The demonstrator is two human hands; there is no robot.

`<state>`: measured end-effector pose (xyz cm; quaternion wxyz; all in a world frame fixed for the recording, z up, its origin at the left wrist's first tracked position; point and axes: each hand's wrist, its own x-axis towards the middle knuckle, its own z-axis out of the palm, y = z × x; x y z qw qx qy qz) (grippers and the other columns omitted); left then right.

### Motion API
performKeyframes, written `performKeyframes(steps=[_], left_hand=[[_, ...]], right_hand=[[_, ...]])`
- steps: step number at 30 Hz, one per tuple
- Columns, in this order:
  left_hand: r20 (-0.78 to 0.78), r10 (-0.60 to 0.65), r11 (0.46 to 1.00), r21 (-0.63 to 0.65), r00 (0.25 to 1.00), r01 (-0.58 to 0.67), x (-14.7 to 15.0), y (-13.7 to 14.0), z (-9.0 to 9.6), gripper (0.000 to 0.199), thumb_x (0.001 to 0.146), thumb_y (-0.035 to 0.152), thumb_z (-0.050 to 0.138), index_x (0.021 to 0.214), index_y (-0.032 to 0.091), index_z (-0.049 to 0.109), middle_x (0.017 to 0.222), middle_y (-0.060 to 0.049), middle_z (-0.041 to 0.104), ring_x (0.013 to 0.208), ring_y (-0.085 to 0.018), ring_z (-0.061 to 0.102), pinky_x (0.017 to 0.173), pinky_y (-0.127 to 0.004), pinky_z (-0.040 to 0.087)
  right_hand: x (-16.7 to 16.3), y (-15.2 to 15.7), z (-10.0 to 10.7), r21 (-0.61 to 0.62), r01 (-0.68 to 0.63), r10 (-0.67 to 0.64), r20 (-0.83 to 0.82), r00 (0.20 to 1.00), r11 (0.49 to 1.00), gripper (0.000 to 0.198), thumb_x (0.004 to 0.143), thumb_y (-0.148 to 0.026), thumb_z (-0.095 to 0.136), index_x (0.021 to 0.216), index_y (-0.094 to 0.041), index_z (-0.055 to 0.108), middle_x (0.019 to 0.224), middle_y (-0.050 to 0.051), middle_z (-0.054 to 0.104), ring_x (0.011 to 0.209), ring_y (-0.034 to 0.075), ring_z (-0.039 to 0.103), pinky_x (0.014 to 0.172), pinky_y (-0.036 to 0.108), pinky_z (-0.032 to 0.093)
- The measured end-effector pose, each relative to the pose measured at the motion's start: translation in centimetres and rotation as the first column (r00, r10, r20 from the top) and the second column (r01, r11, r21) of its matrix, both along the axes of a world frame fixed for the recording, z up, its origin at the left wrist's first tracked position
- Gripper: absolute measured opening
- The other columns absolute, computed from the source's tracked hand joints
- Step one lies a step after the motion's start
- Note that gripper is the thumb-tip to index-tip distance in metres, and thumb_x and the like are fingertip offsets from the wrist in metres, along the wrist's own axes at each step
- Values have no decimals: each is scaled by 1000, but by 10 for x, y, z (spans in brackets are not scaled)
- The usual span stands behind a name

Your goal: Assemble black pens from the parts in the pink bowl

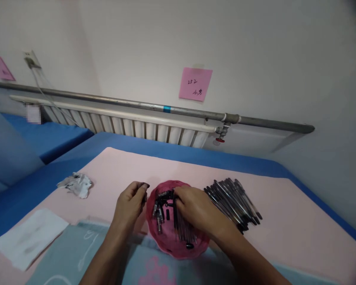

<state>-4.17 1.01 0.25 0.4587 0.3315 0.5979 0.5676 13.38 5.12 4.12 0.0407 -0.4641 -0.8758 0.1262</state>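
A pink basket [169, 246] stands before me with loose pen parts inside. To its left, my left hand [129, 204] is closed in a pinch on a small black piece, which looks like a pen cap [146, 185]. My right hand [195, 206] reaches over the basket's right side, fingers closed; what they grip is hidden. Clear pen barrels [186, 231] lie beneath that hand. Several short black-and-clear parts [158, 217] are in the left half, and a black cap [190, 246] is near the front. Right of the basket lies a pile of pens [233, 202].
A pink sheet [284, 213] covers the blue-edged table. Crumpled tissue [77, 184] and a folded white cloth [31, 237] lie on the left. Behind the table are a radiator [148, 128] and a pipe [121, 101] with a red-handled valve [220, 140].
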Motion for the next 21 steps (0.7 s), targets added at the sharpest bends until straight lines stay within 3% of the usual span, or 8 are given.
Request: performKeyframes(steps=[4, 10, 14, 21], left_hand=[[-48, 9, 1000, -7, 999, -9, -1, -1, 0, 25, 71, 42, 60, 66, 18, 53, 47, 9, 40, 42, -5, 31, 39, -18, 22], [-143, -12, 1000, -19, 990, 10, -2, 2, -4, 25, 71, 42, 61, 65, 18, 53, 48, 8, 40, 44, -7, 33, 41, -19, 23], [-184, -31, 999, -14, 982, 29, -3, 2, -6, 27, 72, 43, 60, 64, 18, 52, 50, 7, 41, 47, -8, 35, 43, -20, 25], [-225, -47, 999, 7, 973, 50, -1, 1, -6, 26, 74, 42, 58, 64, 18, 52, 51, 7, 41, 49, -8, 35, 44, -21, 25]], right_hand=[[9, 11, -18, -60, -24, 21, -43, 999, 998, 18, 79, -13, 45, 78, -17, 62, 83, 3, 67, 71, 15, 57, 61, 23, 33], [11, 13, -20, -105, 12, -7, 52, 999, 994, 16, 78, -20, 48, 76, -17, 64, 80, 5, 68, 70, 16, 59, 57, 24, 33], [2, 4, -25, -71, 32, -22, 129, 991, 997, 20, 77, -31, 53, 79, -16, 67, 84, 9, 70, 74, 21, 62, 57, 27, 34], [-2, 2, -31, -79, 70, -52, 213, 976, 994, 24, 75, -24, 51, 86, -14, 70, 92, 13, 71, 82, 26, 65, 61, 29, 38]])
